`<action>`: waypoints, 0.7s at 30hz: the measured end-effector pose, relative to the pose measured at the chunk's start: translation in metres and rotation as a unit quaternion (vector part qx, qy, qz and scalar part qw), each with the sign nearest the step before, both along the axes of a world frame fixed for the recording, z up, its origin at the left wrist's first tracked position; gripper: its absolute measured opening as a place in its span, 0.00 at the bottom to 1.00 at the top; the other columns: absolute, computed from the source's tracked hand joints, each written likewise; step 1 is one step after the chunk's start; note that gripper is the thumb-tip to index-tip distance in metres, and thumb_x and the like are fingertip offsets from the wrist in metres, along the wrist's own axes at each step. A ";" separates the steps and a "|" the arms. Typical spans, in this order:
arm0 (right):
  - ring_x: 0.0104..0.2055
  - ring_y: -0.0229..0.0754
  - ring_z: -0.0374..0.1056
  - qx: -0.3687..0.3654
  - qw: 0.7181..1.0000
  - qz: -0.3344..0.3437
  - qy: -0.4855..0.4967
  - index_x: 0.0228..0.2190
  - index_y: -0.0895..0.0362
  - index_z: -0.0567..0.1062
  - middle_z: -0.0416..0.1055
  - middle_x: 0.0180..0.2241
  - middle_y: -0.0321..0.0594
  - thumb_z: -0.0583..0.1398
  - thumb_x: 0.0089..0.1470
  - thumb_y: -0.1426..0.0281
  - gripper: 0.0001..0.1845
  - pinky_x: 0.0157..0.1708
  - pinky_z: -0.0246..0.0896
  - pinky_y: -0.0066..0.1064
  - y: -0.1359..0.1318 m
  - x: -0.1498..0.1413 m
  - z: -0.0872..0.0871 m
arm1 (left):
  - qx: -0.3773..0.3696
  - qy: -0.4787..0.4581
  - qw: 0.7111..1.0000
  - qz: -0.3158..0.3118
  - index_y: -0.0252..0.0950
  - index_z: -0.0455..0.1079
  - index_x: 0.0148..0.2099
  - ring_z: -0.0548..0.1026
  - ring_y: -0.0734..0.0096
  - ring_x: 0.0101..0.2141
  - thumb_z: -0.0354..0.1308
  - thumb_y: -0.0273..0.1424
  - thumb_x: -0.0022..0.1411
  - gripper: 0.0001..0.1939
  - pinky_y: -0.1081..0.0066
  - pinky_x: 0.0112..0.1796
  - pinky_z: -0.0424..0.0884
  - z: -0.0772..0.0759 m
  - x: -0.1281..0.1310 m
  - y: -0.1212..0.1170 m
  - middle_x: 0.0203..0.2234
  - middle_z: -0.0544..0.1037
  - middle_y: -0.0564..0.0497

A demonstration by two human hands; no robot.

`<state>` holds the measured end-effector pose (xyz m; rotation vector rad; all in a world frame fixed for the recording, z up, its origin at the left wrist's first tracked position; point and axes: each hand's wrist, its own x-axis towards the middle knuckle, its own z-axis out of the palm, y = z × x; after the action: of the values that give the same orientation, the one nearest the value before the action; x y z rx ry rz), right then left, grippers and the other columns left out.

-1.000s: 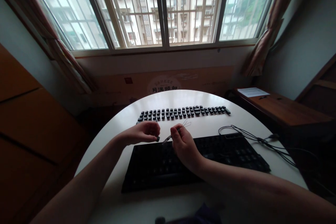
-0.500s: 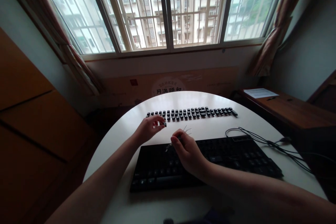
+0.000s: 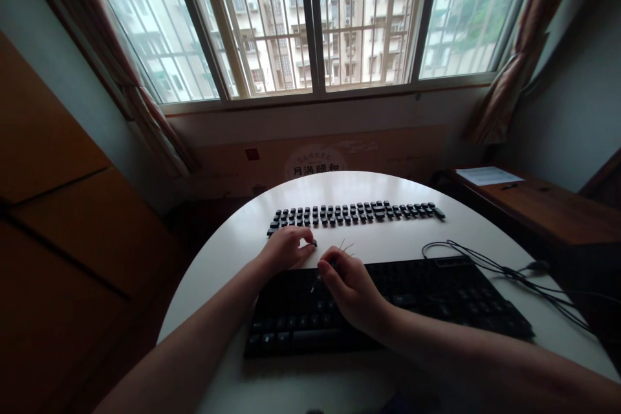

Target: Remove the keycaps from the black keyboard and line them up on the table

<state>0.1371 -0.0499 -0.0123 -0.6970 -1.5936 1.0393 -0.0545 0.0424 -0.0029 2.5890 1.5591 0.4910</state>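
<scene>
My left hand [image 3: 290,247] is over the white table behind the keyboard, its thumb and fingertips closed on a small black keycap [image 3: 314,244]. Several rows of loose black keycaps [image 3: 359,212] stand on the table just beyond it. My right hand [image 3: 347,278] is closed around a keycap puller, whose thin wire ends [image 3: 345,247] stick out past the fingers; its grip is mostly hidden. Below that hand lies a black keyboard [image 3: 315,336]. Its front rows still carry caps, while the dark part further back is hard to make out.
The round white table [image 3: 218,272] bears everything. A black cable [image 3: 514,275] lies in loops at the keyboard's right. Beyond the table's right edge is a brown wooden desk [image 3: 557,220] with a sheet of paper [image 3: 489,176]. A barred window is ahead.
My left hand has moved right and nearer the keyboard, bringing the keycap away from the rows. The right hand stays nearly in place with the puller. The view has shifted slightly.
</scene>
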 end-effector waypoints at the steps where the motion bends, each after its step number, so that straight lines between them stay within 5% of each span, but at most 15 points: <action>1: 0.24 0.35 0.56 0.001 1.000 0.001 -0.002 0.29 0.56 0.68 0.61 0.22 0.31 0.55 0.63 0.62 0.13 0.27 0.52 0.28 0.000 0.000 0.000 | 0.000 0.002 1.000 0.004 0.39 0.77 0.36 0.75 0.64 0.32 0.61 0.35 0.57 0.07 0.70 0.34 0.67 0.001 0.000 0.000 0.30 0.78 0.50; 11: 0.23 0.35 0.54 -0.006 1.000 0.003 -0.017 0.29 0.56 0.68 0.59 0.21 0.30 0.55 0.62 0.63 0.13 0.26 0.52 0.27 -0.001 0.001 0.001 | 0.013 0.014 1.000 0.000 0.39 0.76 0.37 0.75 0.65 0.34 0.59 0.32 0.58 0.06 0.70 0.36 0.67 0.004 -0.006 -0.001 0.35 0.79 0.50; 21: 0.24 0.35 0.55 -0.008 1.000 0.015 -0.011 0.28 0.56 0.67 0.60 0.22 0.31 0.55 0.62 0.64 0.12 0.27 0.53 0.27 -0.002 0.000 0.001 | -0.035 0.098 0.994 0.024 0.42 0.78 0.50 0.77 0.58 0.38 0.55 0.34 0.63 0.16 0.66 0.38 0.68 0.016 0.008 -0.020 0.40 0.80 0.46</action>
<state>0.1374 -0.0519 -0.0108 -0.6991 -1.6214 1.0714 -0.0461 0.0223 0.0135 2.6197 1.6653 0.1863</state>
